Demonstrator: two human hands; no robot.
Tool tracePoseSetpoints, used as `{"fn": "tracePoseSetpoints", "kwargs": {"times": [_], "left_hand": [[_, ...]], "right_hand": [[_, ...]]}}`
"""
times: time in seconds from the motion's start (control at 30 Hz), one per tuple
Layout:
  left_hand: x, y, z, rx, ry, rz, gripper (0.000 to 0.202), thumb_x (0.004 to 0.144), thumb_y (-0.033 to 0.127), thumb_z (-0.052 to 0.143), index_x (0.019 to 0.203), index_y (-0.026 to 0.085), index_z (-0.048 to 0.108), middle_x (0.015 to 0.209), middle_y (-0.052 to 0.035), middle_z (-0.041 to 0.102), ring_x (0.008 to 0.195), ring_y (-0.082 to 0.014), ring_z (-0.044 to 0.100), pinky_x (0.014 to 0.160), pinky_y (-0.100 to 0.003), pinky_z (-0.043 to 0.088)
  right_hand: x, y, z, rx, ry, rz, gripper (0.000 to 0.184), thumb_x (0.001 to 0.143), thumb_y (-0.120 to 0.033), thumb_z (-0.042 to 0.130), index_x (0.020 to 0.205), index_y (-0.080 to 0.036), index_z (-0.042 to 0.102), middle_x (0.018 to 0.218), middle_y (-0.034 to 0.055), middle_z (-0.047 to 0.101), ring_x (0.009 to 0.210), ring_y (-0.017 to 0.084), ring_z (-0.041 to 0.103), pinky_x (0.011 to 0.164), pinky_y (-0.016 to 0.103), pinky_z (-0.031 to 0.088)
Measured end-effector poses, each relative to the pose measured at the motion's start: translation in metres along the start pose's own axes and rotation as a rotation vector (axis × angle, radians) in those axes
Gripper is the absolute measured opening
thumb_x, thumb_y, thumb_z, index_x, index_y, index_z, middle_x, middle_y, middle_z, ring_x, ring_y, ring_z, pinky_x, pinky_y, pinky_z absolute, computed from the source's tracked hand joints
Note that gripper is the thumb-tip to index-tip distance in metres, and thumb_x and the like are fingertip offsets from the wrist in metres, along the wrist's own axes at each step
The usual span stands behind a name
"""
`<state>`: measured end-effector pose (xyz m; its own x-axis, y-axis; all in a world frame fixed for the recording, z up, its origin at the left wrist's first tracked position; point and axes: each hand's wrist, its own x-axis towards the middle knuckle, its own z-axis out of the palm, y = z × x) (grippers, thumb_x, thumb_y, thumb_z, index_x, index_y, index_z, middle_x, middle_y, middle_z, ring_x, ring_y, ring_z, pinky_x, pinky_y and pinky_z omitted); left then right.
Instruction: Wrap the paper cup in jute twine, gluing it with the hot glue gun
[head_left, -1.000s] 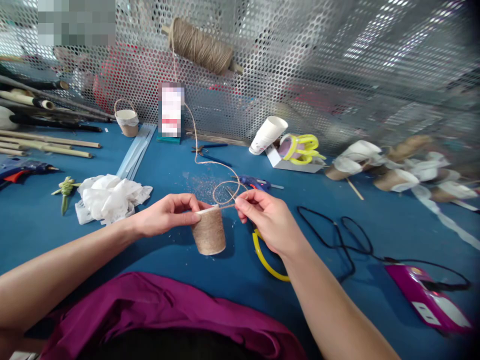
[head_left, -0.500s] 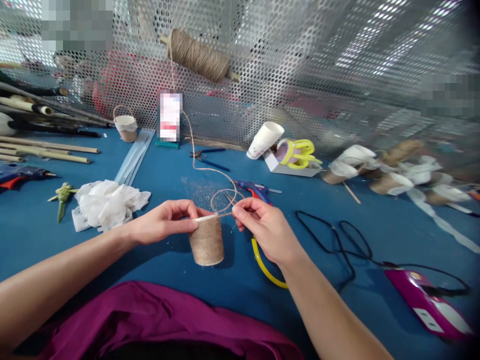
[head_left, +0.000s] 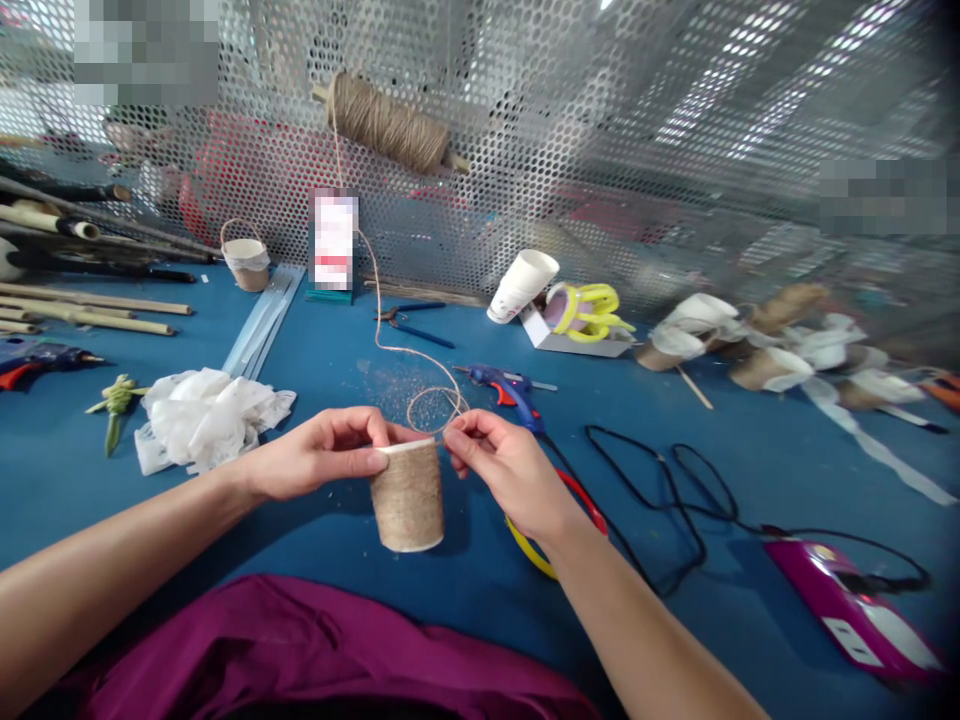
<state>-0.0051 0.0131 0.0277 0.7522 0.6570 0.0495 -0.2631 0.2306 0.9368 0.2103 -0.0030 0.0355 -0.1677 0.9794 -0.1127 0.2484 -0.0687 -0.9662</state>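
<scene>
My left hand (head_left: 322,452) pinches the rim of a paper cup (head_left: 409,500) wrapped in brown twine, thumb outside and fingers over the top edge. The cup tilts slightly above the blue table, its white rim showing. My right hand (head_left: 499,460) is closed on the twine (head_left: 420,350) just right of the cup's rim. A loop of that twine lies behind the hand, and the strand runs back to a large twine spool (head_left: 386,122) on a stick at the mesh wall. Partly under my right wrist are scissors (head_left: 529,548) with red and yellow handles.
A blue glue gun (head_left: 510,390) lies behind my right hand, its black cord running toward a purple power strip (head_left: 847,605). Crumpled white lace (head_left: 210,415) lies left. Pliers (head_left: 412,325), stacked paper cups (head_left: 523,285), a small handled basket (head_left: 246,262) and a mesh wall (head_left: 465,230) are behind.
My right hand has come closer to the cup's rim, shortening the stretch of twine between them. The cup sits slightly lower in view, and more of the glue gun and the scissors' red handle shows.
</scene>
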Motion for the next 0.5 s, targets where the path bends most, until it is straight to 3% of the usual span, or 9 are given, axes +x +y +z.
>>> {"fn": "tracePoseSetpoints", "kwargs": {"times": [0.1,0.3,0.5], "left_hand": [[0.0,0.0,0.0,-0.022,0.002,0.006,0.011,0.081,0.02,0.059,0.075,0.012,0.055,0.122,-0.0118,0.058,0.109,-0.0215,0.055,0.09,-0.034,0.04],[0.0,-0.001,-0.001,-0.076,-0.007,0.03,0.012,0.079,0.022,0.061,0.075,0.013,0.055,0.112,-0.0102,0.063,0.102,-0.0209,0.057,0.086,-0.033,0.039],[0.001,-0.002,-0.002,-0.118,-0.037,0.092,0.008,0.077,0.02,0.063,0.075,0.013,0.059,0.115,-0.0081,0.06,0.108,-0.0218,0.053,0.09,-0.035,0.038]], "right_hand": [[-0.001,0.0,0.004,0.035,-0.017,-0.014,0.023,0.075,-0.039,0.063,0.076,-0.017,0.055,0.063,-0.0027,0.053,0.058,0.01,0.049,0.056,0.024,0.042],[-0.002,0.003,0.01,0.222,-0.081,-0.077,0.019,0.079,-0.037,0.059,0.077,-0.019,0.055,0.094,0.0029,0.059,0.066,0.009,0.05,0.056,0.023,0.042],[-0.003,0.007,0.011,0.412,-0.144,-0.125,0.019,0.077,-0.033,0.063,0.071,-0.019,0.052,0.09,-0.0002,0.059,0.062,0.007,0.048,0.054,0.021,0.039]]}}
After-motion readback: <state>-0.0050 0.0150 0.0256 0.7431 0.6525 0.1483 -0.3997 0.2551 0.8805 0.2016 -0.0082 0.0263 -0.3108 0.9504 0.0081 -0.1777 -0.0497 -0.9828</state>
